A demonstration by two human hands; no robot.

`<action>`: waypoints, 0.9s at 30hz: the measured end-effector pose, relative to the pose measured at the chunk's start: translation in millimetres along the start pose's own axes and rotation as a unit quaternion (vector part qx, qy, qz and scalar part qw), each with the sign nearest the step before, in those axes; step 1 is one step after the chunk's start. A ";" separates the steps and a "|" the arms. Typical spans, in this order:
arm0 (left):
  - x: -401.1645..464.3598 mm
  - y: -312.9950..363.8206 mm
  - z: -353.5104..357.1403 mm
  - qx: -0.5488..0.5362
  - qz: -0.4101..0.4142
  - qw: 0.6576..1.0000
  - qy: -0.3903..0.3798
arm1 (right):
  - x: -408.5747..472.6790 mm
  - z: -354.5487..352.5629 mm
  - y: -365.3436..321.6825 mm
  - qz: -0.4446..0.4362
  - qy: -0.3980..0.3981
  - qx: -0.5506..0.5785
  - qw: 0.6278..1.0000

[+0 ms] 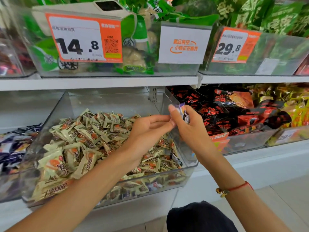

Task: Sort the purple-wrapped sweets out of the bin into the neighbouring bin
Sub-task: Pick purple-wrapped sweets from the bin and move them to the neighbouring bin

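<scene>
Purple-wrapped sweets (184, 113): a small clutch, held in the right hand (187, 128) above the right wall of the clear bin (189, 166); fingers were curled round them, thumb raised alongside. Left hand (147, 126): fingers nearly straight and together, tips meeting the right hand's thumb side just below the sweets; whether they touched a wrapper could not be told. Right wrist carried a red cord bracelet (234, 189) with a small gold bead.

Clear bin, lower shelf: heaped with cream-wrapped sweets (80, 144) bearing orange print; one dark wrapper (175, 159) lay among them by the right wall. Left neighbouring bin (10, 148): dark purple and white wrappers, blurred. Right neighbouring bin (247, 139): black-and-red packets (234, 108); yellow-wrapped goods (294, 111) further right.

Upper shelf: clear bins of green packets (137, 39). Orange price tag (83, 37) reading 14.8; white card with orange lettering (184, 45); second orange tag (234, 46) reading 29.8.
</scene>
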State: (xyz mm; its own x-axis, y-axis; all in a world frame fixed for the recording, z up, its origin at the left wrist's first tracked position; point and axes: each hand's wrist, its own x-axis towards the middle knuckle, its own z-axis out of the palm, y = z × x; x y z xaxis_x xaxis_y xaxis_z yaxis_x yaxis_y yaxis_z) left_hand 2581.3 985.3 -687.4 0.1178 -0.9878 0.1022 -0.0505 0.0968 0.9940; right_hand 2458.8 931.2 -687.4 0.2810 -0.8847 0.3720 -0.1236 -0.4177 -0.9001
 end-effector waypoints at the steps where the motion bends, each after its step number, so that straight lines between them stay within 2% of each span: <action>1: 0.1 0.6 2.0 0.003 0.015 1.000 -0.005 | -0.1 -1.2 0.7 -0.018 0.006 -0.002 1.000; 3: 3.5 -0.6 0.8 0.027 0.040 0.999 -0.024 | 0.1 -9.6 3.9 -0.043 0.032 -0.015 0.998; 6: 18.4 -13.9 -6.5 0.197 0.044 0.972 -0.120 | -2.6 -28.4 13.0 -0.052 0.064 -0.080 0.993; 8: 33.1 -33.6 -5.8 0.340 0.031 0.922 -0.181 | -6.1 -37.8 20.9 -0.055 0.052 -0.116 0.990; 11: 50.3 -60.6 0.6 0.510 0.039 0.825 -0.238 | -10.1 -43.9 28.0 -0.055 0.011 -0.136 0.989; 13: 55.8 -67.9 4.4 0.550 0.040 0.790 -0.269 | -10.5 -45.8 28.1 -0.052 -0.015 -0.133 0.990; 15: 58.6 -67.7 7.1 0.569 0.046 0.775 -0.272 | -10.3 -45.6 27.5 -0.049 -0.027 -0.129 0.990; 20: 53.2 -54.0 7.7 0.572 0.080 0.788 -0.213 | -12.9 -42.6 20.0 -0.066 -0.029 -0.158 0.985; 24: 21.7 -23.1 -23.1 0.523 0.098 0.841 -0.104 | -21.0 -36.0 3.0 -0.104 -0.051 -0.155 0.981; 27: -16.2 -5.1 -58.6 0.470 0.110 0.876 -0.008 | -25.5 -14.5 -12.2 -0.099 -0.082 -0.120 0.984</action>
State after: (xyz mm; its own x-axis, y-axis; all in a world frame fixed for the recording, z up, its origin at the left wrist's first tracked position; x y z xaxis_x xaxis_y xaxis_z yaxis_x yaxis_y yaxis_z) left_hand 2637.9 1007.9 -691.9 -0.0114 -0.9602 0.2790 -0.8654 0.1493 0.4783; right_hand 2439.3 955.9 -682.6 0.4703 -0.7441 0.4745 -0.2671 -0.6325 -0.7271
